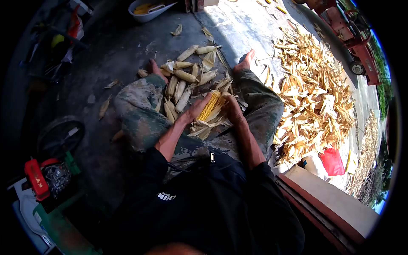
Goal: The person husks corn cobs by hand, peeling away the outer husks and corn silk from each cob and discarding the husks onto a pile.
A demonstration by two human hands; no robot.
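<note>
Between my hands is an ear of corn, its yellow kernels bare along the side facing me. My left hand is wrapped round the cob's left side. On the other side my right hand grips the pale dry husk, which is peeled back and hangs below the cob. Its fingertips are partly hidden. Just beyond, several ears still in their husks lie heaped on the floor between my legs.
A big pile of loose husks lies in sunlight to the right, with a red bag at its near end. A red engine stands at lower left. At the top is a white basin holding yellow cobs.
</note>
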